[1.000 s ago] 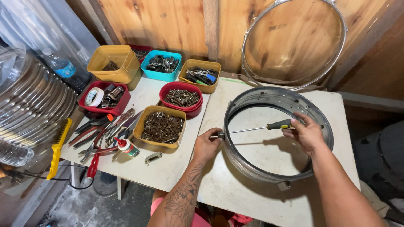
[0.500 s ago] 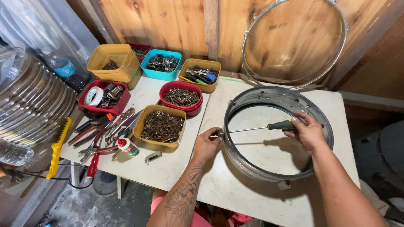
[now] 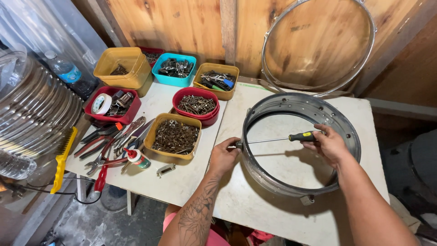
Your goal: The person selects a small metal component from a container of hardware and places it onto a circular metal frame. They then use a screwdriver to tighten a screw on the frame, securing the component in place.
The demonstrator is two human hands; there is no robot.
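Left hand is pinched shut on a small fastener at the outer wall of the grey metal hoop, lying flat on the white desk. Right hand is closed around the screwdriver, whose shaft is run across the inside to the same hole. Likely risk: the tip could be slipped off, so the fastener drops or fingers get jabbed. Trays of screws are seen beyond.

Both forearms are bare, no sleeves, rings or watch showing. The left hand, at lower centre, tops a forearm with a dark tattoo; the right hand bears none. Pink clothing shows at the bottom edge.
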